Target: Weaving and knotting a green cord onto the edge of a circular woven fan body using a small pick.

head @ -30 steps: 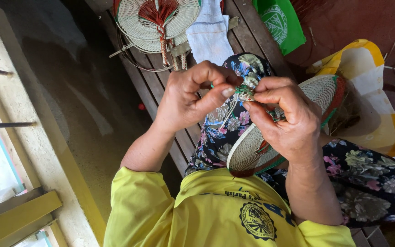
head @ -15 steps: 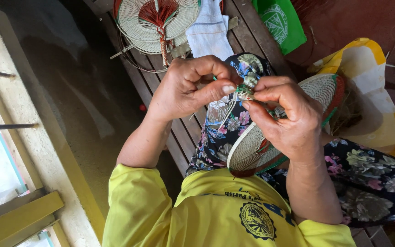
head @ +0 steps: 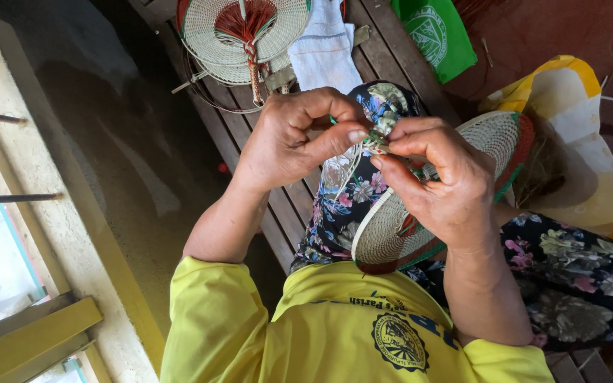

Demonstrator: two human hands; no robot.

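The left hand [head: 289, 142] pinched a thin pale fibre strand [head: 352, 167] between thumb tip and curled forefinger, and the right hand [head: 438, 181] met it fingertip to fingertip, thumb and forefinger pressed tight on the small green-and-pale woven knot [head: 377, 142] at the handle end of a round woven fan [head: 448, 191]. The strand trailed down from the pinch in a loose line. Directly under the right palm lay the fan's coiled pale face, its green and red rim running out past the knuckles and away from the body, the whole piece resting on the person's lap over a dark floral skirt [head: 576, 276].

Beyond the knuckles, further up the wooden slat bench [head: 391, 57], sat a stack of finished fans with a red braided centre [head: 244, 32], a folded white cloth [head: 324, 50] just beside it, and a green bag [head: 434, 32] past that. To the right of the grip lay a yellow-and-white sheet [head: 576, 113].

The strand looked thin and brittle; pulled too hard at the knot it could snap, and if the right pinch eased while the left drew it, the binding would probably slacken and unwind. With the fan merely balanced on the lap, a sharp tug could also tip it off the knee.
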